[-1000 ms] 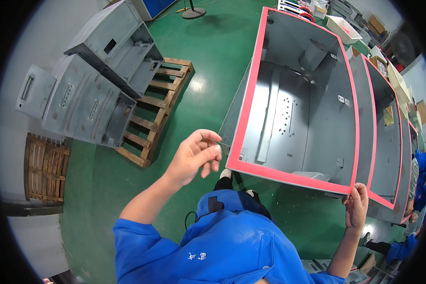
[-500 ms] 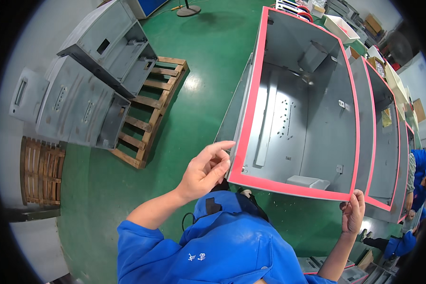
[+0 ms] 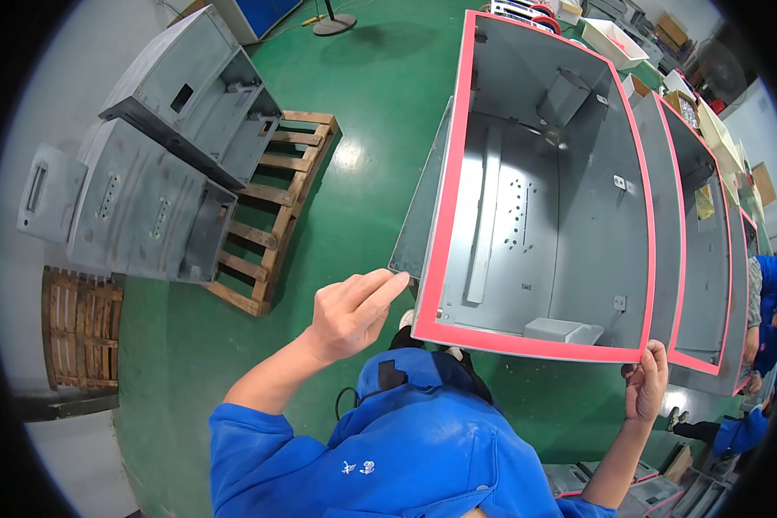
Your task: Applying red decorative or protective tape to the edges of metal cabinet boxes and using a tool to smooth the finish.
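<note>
A large open grey metal cabinet (image 3: 570, 250) stands before me, its front rim lined with pink-red tape (image 3: 527, 341). At its lower right corner my right hand (image 3: 646, 384) is closed, fingers curled at the taped edge. Along the cabinet's left side a flat grey metal panel (image 3: 423, 207) sticks out at an angle. My left hand (image 3: 350, 315) is closed with its fingertips at that panel's lower corner, apart from the taped rim; its thumb is mostly hidden. Inside the cabinet are a pale upright strip (image 3: 485, 220) and a small box-like piece (image 3: 563, 331) at the bottom.
More taped cabinets (image 3: 699, 250) stand to the right, with people in blue (image 3: 768, 293) beyond them. On the left, grey metal housings (image 3: 147, 190) rest by a wooden pallet (image 3: 259, 233). Another pallet (image 3: 85, 328) leans at the wall. White bins (image 3: 615, 41) line the back right.
My left hand has moved left and slightly down, off the cabinet's taped left edge to the grey panel's corner. My right hand keeps its place at the lower right corner.
</note>
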Demonstrator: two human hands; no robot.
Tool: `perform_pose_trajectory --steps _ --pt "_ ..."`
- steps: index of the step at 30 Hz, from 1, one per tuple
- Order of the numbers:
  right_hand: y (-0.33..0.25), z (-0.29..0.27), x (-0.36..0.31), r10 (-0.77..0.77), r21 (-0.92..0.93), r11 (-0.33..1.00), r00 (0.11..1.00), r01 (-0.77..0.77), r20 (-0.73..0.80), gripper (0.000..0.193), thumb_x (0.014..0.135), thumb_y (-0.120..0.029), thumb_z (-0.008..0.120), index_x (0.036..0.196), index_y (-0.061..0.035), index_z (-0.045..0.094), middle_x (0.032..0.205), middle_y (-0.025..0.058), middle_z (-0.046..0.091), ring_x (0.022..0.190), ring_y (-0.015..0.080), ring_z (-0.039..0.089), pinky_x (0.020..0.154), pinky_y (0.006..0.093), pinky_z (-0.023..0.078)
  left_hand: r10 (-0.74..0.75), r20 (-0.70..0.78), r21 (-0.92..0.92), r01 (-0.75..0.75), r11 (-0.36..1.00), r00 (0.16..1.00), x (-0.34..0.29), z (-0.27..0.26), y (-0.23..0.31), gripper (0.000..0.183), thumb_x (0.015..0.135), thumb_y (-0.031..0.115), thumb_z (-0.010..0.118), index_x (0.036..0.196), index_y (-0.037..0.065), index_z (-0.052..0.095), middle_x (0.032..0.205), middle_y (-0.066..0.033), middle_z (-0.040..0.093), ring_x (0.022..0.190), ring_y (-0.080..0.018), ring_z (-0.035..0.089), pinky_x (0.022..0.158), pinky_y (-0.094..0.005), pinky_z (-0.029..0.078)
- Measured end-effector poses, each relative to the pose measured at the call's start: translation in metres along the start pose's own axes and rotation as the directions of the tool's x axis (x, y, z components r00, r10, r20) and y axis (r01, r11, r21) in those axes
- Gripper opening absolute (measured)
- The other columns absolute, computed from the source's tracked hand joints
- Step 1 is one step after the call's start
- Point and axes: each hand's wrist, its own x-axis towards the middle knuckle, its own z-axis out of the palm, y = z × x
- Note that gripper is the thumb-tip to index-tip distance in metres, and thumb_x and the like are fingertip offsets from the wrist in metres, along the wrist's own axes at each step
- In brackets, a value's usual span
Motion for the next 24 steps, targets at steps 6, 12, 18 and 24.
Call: perform_pose_trajectory --steps 6,12,18,24 --pt "0.002 -0.003 -0.001 0.005 0.009 1.0 1.0 -0.005 -0.01 0.012 0.085 -0.012 0.054 0.091 -0.0068 0.045 0.073 -0.0011 0.05 0.061 0.0058 0.047 0.053 0.0197 0.037 -0.001 0.199 -0.024 0.006 1.0 0.98 0.011 -0.001 0.014 0.056 0.051 -0.008 0.057 0.106 0.003 0.058 0.082 -0.0091 0.06 0.058 -0.019 0.057 0.045 -0.0262 0.045" --pt "0.003 -0.005 0.002 -0.001 0.023 1.0 1.0 0.001 0.017 0.013 0.084 -0.012 0.054 0.091 -0.0071 0.045 0.072 -0.0018 0.049 0.061 0.006 0.046 0.054 0.0204 0.036 0.044 -0.001 -0.008 -0.044 0.999 0.999 0.014 0.004 0.015 0.046 0.058 -0.004 0.06 0.102 0.009 0.061 0.095 -0.007 0.06 0.08 -0.0218 0.058 0.062 -0.0278 0.048" --pt "0.004 -0.004 0.003 0.002 0.046 0.999 1.0 -0.003 0.02 0.013 0.084 -0.012 0.055 0.09 -0.0072 0.045 0.071 -0.0022 0.048 0.06 0.006 0.045 0.054 0.0208 0.036 0.04 0.167 -0.043 -0.033 0.999 0.985 0.01 0.001 0.032 0.045 0.06 -0.009 0.055 0.104 0.001 0.059 0.112 -0.0103 0.057 0.105 -0.0288 0.052 0.083 -0.0359 0.044" --pt "0.004 -0.006 0.003 -0.002 0.065 0.998 0.999 -0.002 0.049 0.011 0.083 -0.012 0.054 0.089 -0.007 0.046 0.071 -0.0023 0.049 0.06 0.0058 0.045 0.053 0.0209 0.036 0.01 0.125 -0.057 -0.003 0.998 0.992 0.0 0.006 0.04 0.044 0.06 -0.012 0.052 0.103 -0.002 0.058 0.111 -0.0147 0.057 0.105 -0.0324 0.052 0.085 -0.0371 0.044"
